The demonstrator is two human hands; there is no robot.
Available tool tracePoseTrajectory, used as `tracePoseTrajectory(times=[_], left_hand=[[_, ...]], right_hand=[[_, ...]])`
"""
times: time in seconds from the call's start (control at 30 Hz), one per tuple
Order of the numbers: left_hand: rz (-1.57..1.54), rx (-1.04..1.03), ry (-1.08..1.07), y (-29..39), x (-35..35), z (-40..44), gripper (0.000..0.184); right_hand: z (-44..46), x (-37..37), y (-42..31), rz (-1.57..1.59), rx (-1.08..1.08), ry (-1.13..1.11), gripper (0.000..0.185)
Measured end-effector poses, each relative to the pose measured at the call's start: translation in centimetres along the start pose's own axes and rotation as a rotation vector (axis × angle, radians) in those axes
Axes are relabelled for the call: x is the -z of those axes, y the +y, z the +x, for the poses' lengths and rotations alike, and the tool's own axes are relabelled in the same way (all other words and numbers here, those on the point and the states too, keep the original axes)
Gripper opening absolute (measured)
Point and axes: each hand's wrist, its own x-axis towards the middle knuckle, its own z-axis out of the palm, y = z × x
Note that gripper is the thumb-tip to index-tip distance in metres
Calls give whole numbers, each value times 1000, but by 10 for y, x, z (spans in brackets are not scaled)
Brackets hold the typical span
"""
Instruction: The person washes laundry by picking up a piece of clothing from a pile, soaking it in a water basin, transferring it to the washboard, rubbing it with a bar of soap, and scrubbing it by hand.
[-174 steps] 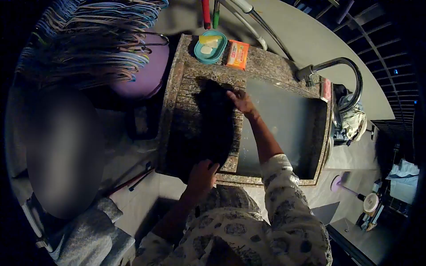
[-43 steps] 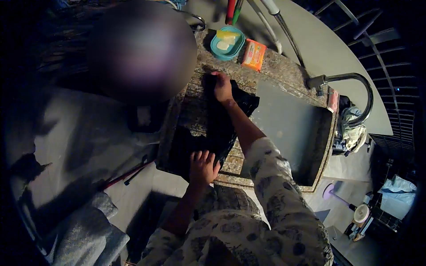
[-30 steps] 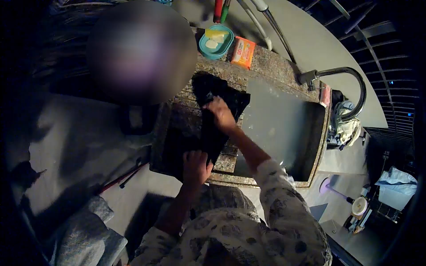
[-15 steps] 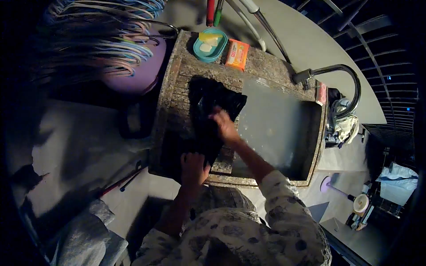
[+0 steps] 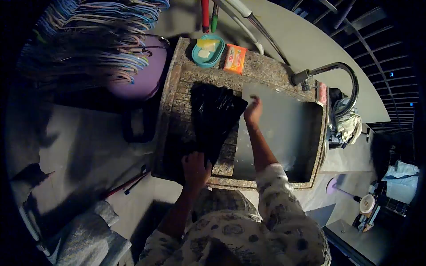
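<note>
A wet black garment [image 5: 215, 113] lies spread over the ribbed washboard slab [image 5: 182, 106] of a stone laundry sink. My left hand [image 5: 196, 170] grips its near end by the slab's front edge, fingers curled into the dark fabric. Just right of the garment, my right hand [image 5: 253, 111] hovers over the cloudy water [image 5: 277, 128] in the basin. Its fingers are slightly bent and apart, with nothing visible in them.
Behind the slab sit a teal soap dish [image 5: 207, 63] holding soap pieces and an orange soap packet [image 5: 235, 59]. A curved faucet [image 5: 341, 66] rises at the basin's back right. Many hangers [image 5: 111, 48] hang at left above a purple tub [image 5: 137, 84].
My right hand has left the middle of the garment and moved right, over the water. The garment now lies flatter and more spread out. My left hand stays at its near end.
</note>
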Motion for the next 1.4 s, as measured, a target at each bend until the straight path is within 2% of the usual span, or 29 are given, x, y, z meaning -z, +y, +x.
tracePoseTrajectory(times=[0.03, 0.1, 0.2, 0.3, 0.4, 0.5, 0.53, 0.57, 0.63, 0.73, 0.77, 0.8, 0.83, 0.9, 0.97, 1.0, 1.07, 1.1, 1.2, 1.23, 1.3, 1.4], left_hand=[[24, 32, 10, 2, -2, 3, 36], [77, 94, 17, 8, -6, 6, 40], [66, 76, -45, 24, 18, 11, 53], [215, 56, -66, 18, 2, 7, 48], [134, 34, -233, 11, 4, 21, 55], [-412, 225, -286, 16, 16, 26, 58], [-536, 209, -179, 14, 15, 26, 60], [-658, 193, -72, 12, 13, 26, 61], [-1036, 281, -57, 9, 19, 25, 62], [-1669, 539, -288, 2, 41, 25, 60], [-1795, 588, -320, -2, 42, 23, 60], [-1919, 638, -354, -5, 42, 21, 60], [-1734, 628, -209, -7, 31, 18, 59], [-1346, 601, 55, -10, 3, 9, 59], [-829, 460, -146, -3, 38, -3, 60], [-571, 384, -244, -1, 51, -9, 60], [-311, 309, -198, -8, 40, -19, 56], [-186, 270, -176, -9, 36, -21, 53], [4, 147, -22, -3, 58, -6, 43], [-16, 112, 1, -5, 53, -3, 40], [-51, 33, 43, -14, 36, 2, 34], [-60, 49, -14, -19, 24, 6, 32]], right_hand=[[-8, 8, 18, 43, -139, -24, 29], [-20, 37, -7, 176, -691, -375, 40], [-16, 31, -22, 36, -449, -512, 47], [-17, 11, 0, -60, -398, -405, 42], [-17, -10, 48, -225, -115, -326, 37], [4, 4, 46, 106, -329, -438, 30], [15, 36, -14, 438, -690, -416, 25], [27, 49, -51, 568, -690, -312, 20], [44, 61, -95, 822, -688, -99, 12], [64, 48, -121, 952, -458, -209, 8], [67, 33, -129, 866, -343, -203, 13], [66, 13, -136, 768, -326, -224, 12], [61, -8, -141, 671, -310, -244, 11], [36, -53, -155, 470, -65, -174, 5], [13, -89, -139, 389, 50, -489, 7], [1, -92, -127, 505, -3, -495, 7], [-18, -94, -114, 734, -95, -501, 9], [-15, -74, -101, 556, -165, -428, 8], [-14, 11, -27, 270, -182, -173, 23], [-13, 34, 16, -6, -110, -154, 29], [-37, 65, 108, -473, 259, -28, 36], [-65, 92, 79, -707, -263, -156, 38]])
